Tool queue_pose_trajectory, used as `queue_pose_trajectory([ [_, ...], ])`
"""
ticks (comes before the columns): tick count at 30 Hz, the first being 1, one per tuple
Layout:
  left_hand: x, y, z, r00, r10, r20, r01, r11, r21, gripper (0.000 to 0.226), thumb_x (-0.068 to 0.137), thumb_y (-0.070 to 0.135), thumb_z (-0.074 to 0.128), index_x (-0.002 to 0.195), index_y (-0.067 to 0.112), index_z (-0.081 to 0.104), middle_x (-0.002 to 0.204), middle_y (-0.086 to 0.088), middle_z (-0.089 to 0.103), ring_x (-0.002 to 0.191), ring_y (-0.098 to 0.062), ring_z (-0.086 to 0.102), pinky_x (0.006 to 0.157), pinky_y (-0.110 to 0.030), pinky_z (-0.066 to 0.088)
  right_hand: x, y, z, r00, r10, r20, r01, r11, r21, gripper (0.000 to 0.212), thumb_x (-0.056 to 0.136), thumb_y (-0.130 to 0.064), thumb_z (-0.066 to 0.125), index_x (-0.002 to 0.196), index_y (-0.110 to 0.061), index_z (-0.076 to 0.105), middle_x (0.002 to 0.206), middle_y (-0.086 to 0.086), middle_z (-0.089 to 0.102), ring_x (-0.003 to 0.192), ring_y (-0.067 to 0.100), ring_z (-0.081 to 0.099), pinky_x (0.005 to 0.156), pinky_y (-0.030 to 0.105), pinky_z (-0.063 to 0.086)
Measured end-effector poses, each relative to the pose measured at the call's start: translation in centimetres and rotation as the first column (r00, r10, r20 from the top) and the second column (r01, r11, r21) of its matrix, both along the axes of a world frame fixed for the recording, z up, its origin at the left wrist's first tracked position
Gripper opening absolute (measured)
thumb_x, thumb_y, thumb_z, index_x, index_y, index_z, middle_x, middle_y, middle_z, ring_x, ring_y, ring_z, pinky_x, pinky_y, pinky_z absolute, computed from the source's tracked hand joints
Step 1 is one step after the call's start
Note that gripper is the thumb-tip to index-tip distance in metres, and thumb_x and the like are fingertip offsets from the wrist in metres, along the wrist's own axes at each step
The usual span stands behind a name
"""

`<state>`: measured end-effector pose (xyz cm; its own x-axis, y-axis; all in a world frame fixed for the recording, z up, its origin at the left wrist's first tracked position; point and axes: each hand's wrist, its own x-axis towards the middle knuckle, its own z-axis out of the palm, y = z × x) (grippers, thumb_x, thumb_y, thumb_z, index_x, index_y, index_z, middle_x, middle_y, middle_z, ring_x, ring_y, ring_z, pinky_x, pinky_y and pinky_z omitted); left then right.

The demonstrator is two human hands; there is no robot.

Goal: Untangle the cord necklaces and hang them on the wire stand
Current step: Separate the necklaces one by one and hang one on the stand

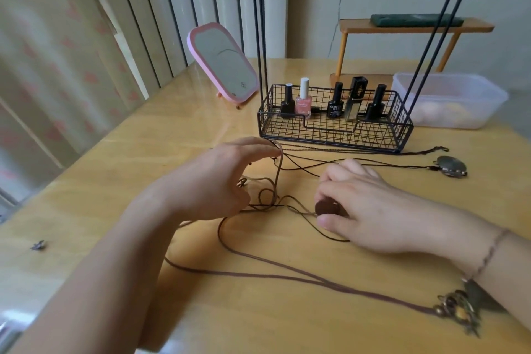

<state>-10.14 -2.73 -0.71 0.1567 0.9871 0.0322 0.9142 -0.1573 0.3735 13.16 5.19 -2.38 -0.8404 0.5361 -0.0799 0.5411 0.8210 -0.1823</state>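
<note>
1. A small dark metal charm (38, 245) lay alone at the far left of the yellow wooden surface (143, 152), well apart from the cords.
2. A pink-framed mirror (222, 62) stood tilted at the back, left of the stand.
3. The left hand (212, 178) hovered low over the tangle, its grip curled round a light brown cord (278, 172) that looped over the fingertips and dropped to the surface.
4. Below and between the hands, the tangled cords (267, 204) lay in loose loops, brown and dark strands crossing one another; I could not tell which strand belonged to which necklace.
5. The black wire stand (334, 123) sat behind the tangle, its basket base holding nail polish bottles (304, 100) in a row, its thin uprights rising out of view.
6. The right hand (370, 210) rested on the surface, its grip pinching a round dark brown pendant (323, 207) between thumb and fingers, with cords running from it toward the tangle.
7. A long brown cord (287, 276) ran toward the near right, ending in an ornate brass pendant (457, 309) beside the right wrist.
8. A dark oval pendant (449, 165) on its own cord lay at the right, just in front of the stand.
9. A clear plastic tub (451, 100) sat behind it, beside a small wooden shelf (413, 26).
</note>
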Motion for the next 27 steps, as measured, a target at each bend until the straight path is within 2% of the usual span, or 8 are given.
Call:
queue_pose_trajectory([
  [4, -0.4, 0.0, -0.1, 1.000, 0.011, 0.020, -0.011, 1.000, 0.004, 0.087, 0.072, -0.001, 0.064, 0.149, 0.034, 0.040, 0.152, 0.019, 0.038, 0.117, 0.012, 0.047, 0.098, -0.010, 0.038, 0.4, 0.5, -0.4, 0.988, -0.054, -0.146, 0.047, 0.997, -0.054, 0.010, 0.099, -0.042, 0.049, 0.092, -0.042, 0.042, 0.099, -0.022, 0.047, 0.100, 0.006, 0.043, 0.090, 0.031, 0.039],
  [7, -0.5, 0.0, -0.1, 0.999, -0.005, 0.038, 0.005, 1.000, 0.003, 0.088, 0.074, -0.002, 0.065, 0.150, 0.033, 0.040, 0.152, 0.018, 0.038, 0.094, 0.027, 0.047, 0.077, 0.001, 0.036, 0.8, 0.7, 0.7, 0.931, -0.147, -0.335, 0.103, 0.984, -0.147, 0.010, 0.098, -0.034, 0.052, 0.092, -0.039, 0.046, 0.085, -0.015, 0.063, 0.079, 0.000, 0.057, 0.067, 0.026, 0.043],
  [11, -0.6, 0.0, -0.3, 0.998, -0.032, 0.049, 0.031, 0.999, 0.005, 0.090, 0.073, -0.007, 0.063, 0.150, 0.032, 0.039, 0.153, 0.015, 0.038, 0.085, 0.031, 0.044, 0.069, 0.003, 0.034, 0.9, 1.5, 2.0, 0.833, -0.223, -0.506, 0.099, 0.960, -0.261, 0.013, 0.099, -0.027, 0.052, 0.091, -0.036, 0.050, 0.066, -0.008, 0.068, 0.060, 0.004, 0.060, 0.060, 0.028, 0.045],
  [13, -0.5, 0.0, -0.3, 0.997, -0.046, 0.066, 0.046, 0.999, 0.003, 0.089, 0.073, -0.008, 0.062, 0.150, 0.030, 0.039, 0.153, 0.013, 0.039, 0.084, 0.032, 0.044, 0.069, 0.003, 0.033, 1.0, 2.0, 2.3, 0.836, -0.228, -0.499, 0.079, 0.950, -0.302, 0.010, 0.098, -0.029, 0.053, 0.091, -0.036, 0.051, 0.058, -0.012, 0.061, 0.052, 0.005, 0.053, 0.058, 0.033, 0.046],
  [16, -0.4, 0.0, -0.2, 0.995, -0.055, 0.087, 0.056, 0.998, -0.007, 0.089, 0.074, -0.010, 0.062, 0.151, 0.027, 0.038, 0.154, 0.010, 0.037, 0.083, 0.033, 0.043, 0.069, 0.005, 0.033, 1.3, 2.4, 2.5, 0.873, -0.167, -0.459, 0.080, 0.976, -0.204, 0.010, 0.096, -0.029, 0.057, 0.090, -0.036, 0.054, 0.067, -0.031, 0.057, 0.058, -0.004, 0.051, 0.054, 0.016, 0.035],
  [20, -0.4, 0.0, -0.2, 0.993, -0.063, 0.098, 0.064, 0.998, -0.008, 0.089, 0.077, -0.007, 0.065, 0.152, 0.028, 0.035, 0.155, 0.011, 0.036, 0.084, 0.032, 0.044, 0.068, 0.005, 0.033, 1.3, 2.4, 2.8, 0.931, -0.121, -0.343, 0.076, 0.987, -0.142, 0.009, 0.096, -0.029, 0.059, 0.091, -0.037, 0.057, 0.080, -0.016, 0.060, 0.070, -0.009, 0.052, 0.057, 0.015, 0.034],
  [24, -0.4, -0.1, -0.2, 0.987, -0.101, 0.122, 0.100, 0.995, 0.013, 0.086, 0.078, -0.008, 0.063, 0.153, 0.024, 0.034, 0.154, 0.008, 0.037, 0.084, 0.028, 0.045, 0.070, 0.006, 0.031, 0.9, 2.3, 2.9, 0.930, -0.103, -0.353, 0.021, 0.973, -0.230, 0.006, 0.096, -0.029, 0.058, 0.093, -0.035, 0.060, 0.070, -0.020, 0.061, 0.059, 0.000, 0.051, 0.055, 0.017, 0.035],
  [27, -0.4, -0.1, -0.2, 0.983, -0.121, 0.135, 0.117, 0.992, 0.040, 0.087, 0.077, -0.011, 0.061, 0.153, 0.022, 0.034, 0.154, 0.006, 0.037, 0.104, 0.007, 0.035, 0.071, 0.007, 0.031, -0.3, 2.4, 2.6, 0.924, -0.188, -0.333, 0.031, 0.904, -0.426, 0.009, 0.098, -0.025, 0.059, 0.098, -0.033, 0.061, 0.059, -0.012, 0.061, 0.051, 0.004, 0.053, 0.053, 0.029, 0.050],
])
